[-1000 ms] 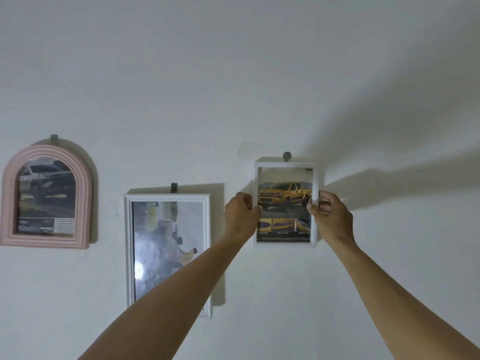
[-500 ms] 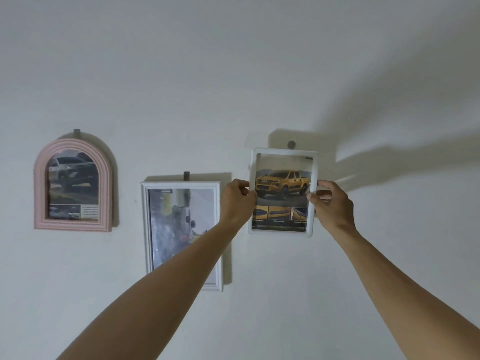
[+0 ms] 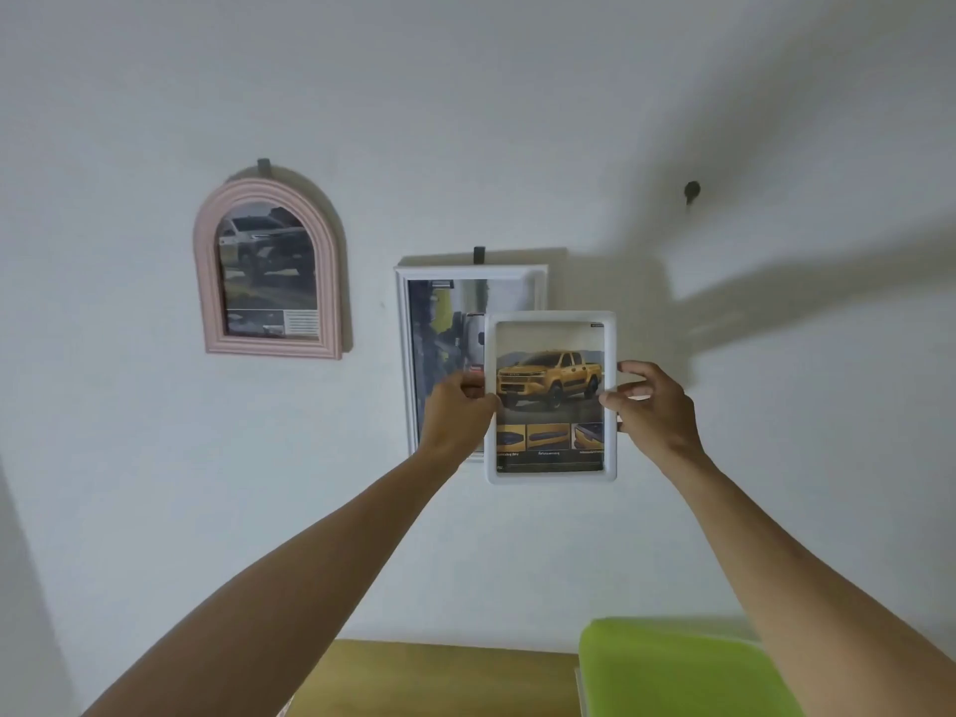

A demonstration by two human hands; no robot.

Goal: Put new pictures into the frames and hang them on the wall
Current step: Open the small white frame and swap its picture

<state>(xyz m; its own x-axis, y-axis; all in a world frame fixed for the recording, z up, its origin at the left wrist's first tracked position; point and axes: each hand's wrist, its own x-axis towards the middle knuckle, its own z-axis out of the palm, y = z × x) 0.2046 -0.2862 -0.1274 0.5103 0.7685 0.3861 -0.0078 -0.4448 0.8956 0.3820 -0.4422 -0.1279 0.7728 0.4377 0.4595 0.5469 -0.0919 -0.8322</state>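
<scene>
Lifted off its hook, white frame pinched by left hand and right hand.

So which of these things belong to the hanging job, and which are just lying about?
Job:
- small white frame with yellow truck picture, gripped by left hand and right hand
- bare wall hook
- pink arched frame
- large white frame

Lying about:
- green object
- wooden surface

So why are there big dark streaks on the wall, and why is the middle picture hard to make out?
Head view: the streaks are shadows of the arms, cast up and right past the bare hook; glare washes over the large white frame, while the small white frame held by both hands shows its yellow truck clearly.
</scene>
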